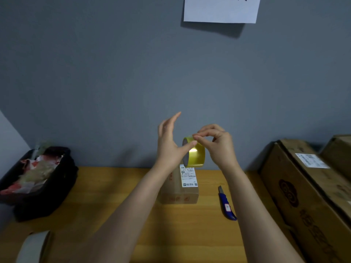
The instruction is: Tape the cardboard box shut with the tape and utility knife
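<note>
We hold the tape roll (195, 154) up in our left hand (169, 147). Our right hand (216, 143) pinches at its top edge. The cardboard box (180, 188) sits just below the roll on the counter (117, 186), and the knife (227, 204) lies right of the box.

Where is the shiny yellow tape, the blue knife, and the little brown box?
Shiny yellow tape roll (196, 155): head view, on its glossy outer band.
Blue utility knife (227, 205): head view, on its handle.
Small brown cardboard box (178, 193): head view, on its top.
</note>
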